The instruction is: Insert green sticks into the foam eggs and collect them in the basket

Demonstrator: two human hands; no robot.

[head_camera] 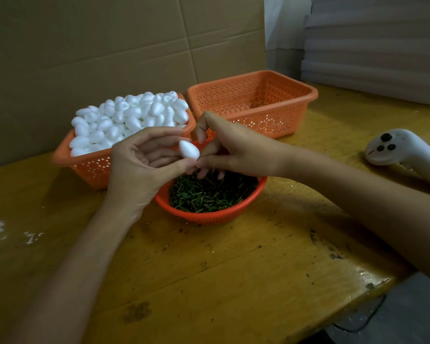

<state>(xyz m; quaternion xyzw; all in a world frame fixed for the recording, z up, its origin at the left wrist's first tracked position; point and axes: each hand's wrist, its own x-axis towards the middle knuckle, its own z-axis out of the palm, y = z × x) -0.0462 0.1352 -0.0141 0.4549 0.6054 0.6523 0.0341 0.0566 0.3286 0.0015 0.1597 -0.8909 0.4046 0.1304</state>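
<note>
Left hand (139,167) grips 1 smooth white foam egg (189,150). Right hand (236,150) curls its fingers at the egg's lower end; contents indeterminate. Below the fingers: 1 round perforated basket (209,217) of green sticks (209,194).

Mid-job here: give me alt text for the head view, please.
A left hand holds a white foam egg while the right hand pinches its lower end, above a round orange bowl of green sticks. Behind on the wooden table stand an orange basket heaped with foam eggs and a second orange basket; a white controller lies right.
</note>
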